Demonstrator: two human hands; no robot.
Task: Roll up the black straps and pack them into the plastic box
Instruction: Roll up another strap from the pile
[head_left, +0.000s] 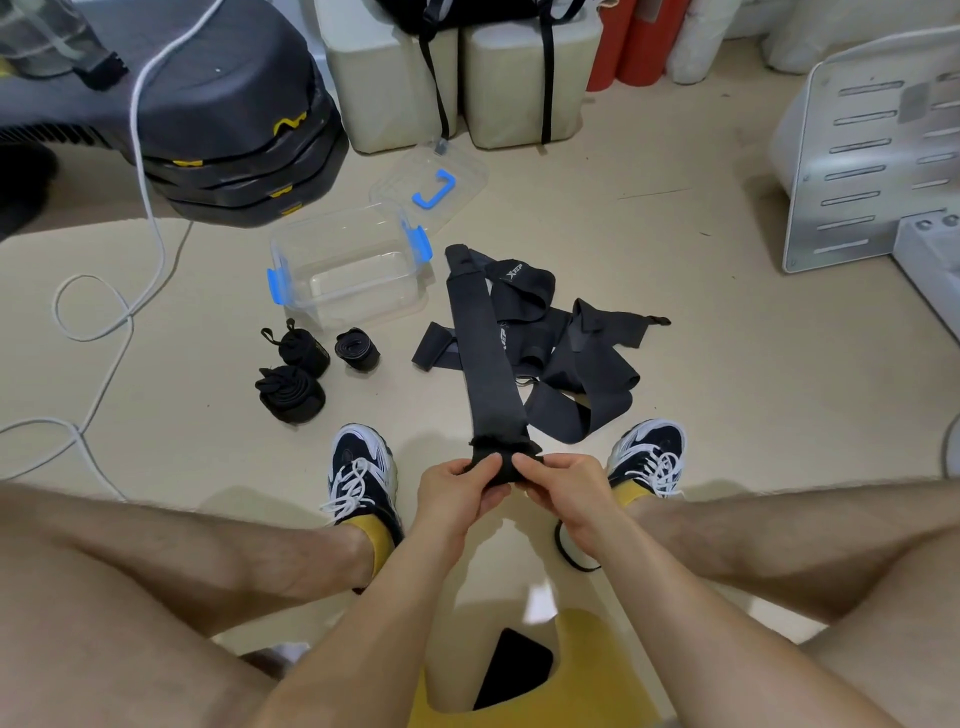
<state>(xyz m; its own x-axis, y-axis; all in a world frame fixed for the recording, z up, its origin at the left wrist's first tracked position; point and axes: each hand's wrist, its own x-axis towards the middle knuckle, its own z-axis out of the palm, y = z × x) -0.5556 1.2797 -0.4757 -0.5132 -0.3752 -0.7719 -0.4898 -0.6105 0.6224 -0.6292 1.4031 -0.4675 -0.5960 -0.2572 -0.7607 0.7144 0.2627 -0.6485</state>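
Head view: we look down between our bare knees at a pale floor, with both hands meeting low in the middle.
Left hand (457, 493): we pinch the near end of the long black strap (483, 343), thumb on top and fingers curled under it.
Right hand (563, 493): we pinch the same end from the right side, its thumb just beside the left thumb, with a small roll of strap between the two hands.
Long black strap: it runs taut from our hands away toward the far side, passing over the loose pile. Its far end lies on the floor just right of the box.
Loose straps (576, 353): a tangled black heap sits right of centre, beyond our right shoe (649, 454). How many straps are in it we cannot tell.
Rolled straps: three finished rolls sit on the floor to the left, one at the left (304, 351), one to its right (357, 349) and one nearer to us (290, 397). All are outside the box.
Plastic box (363, 306): it is clear with blue latches and stands open, just beyond the rolls and left of the long strap. We see nothing inside it.
Lid (457, 166): it is clear with a blue handle and lies flat on the floor beyond the box.
Left shoe (363, 467): dark with white laces, near the rolls and just left of our left hand.
White cable (140, 156): it loops across the floor on the left, well apart from the straps.
Black cases (234, 119): stacked at the far left, beyond the box.
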